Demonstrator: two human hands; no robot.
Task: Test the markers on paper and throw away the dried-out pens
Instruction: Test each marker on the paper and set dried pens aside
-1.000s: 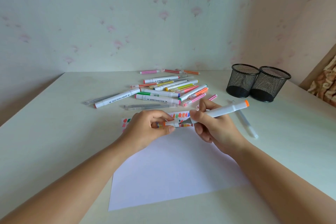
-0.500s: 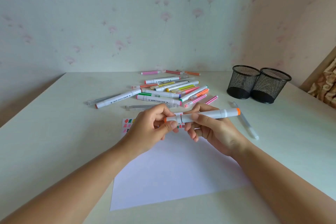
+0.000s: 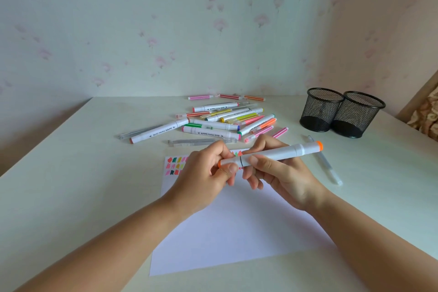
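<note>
Both hands were up over the paper [image 3: 237, 232], sharing one fat white marker [image 3: 275, 152] with orange at both ends. The left hand [image 3: 203, 180] had its grip pinched round the near-left end, thumb pad pressed on the barrel just by the orange tip and fingers curled behind it. The right hand [image 3: 284, 178] had its grip wrapped round the middle, thumb lying on top just right of the dark ring and the other fingers curled underneath. The marker sat off the sheet, nearly level, its right end tipped up a bit.

The paper lay flat on the counter [image 3: 71, 185] right under the hands, with a little block of colour swatches [image 3: 174, 166] in its far left corner, partly hidden by the left hand.

Containers: two black mesh cups stood upright at the far right of the counter, the left cup [image 3: 321, 111] and the right cup [image 3: 359, 117] touching side by side. Through the mesh I could only make out their dark bases, so I couldn't tell what was in them.

Behind the paper was a loose heap of markers [image 3: 213, 124], white barrels and thin pink, yellow and orange ones lying across each other. A few thin striped pens [image 3: 227, 97] lay in a row further back near the wall. One clear pen [image 3: 328, 167] lay by itself to the right of the hands, between them and the cups.
</note>
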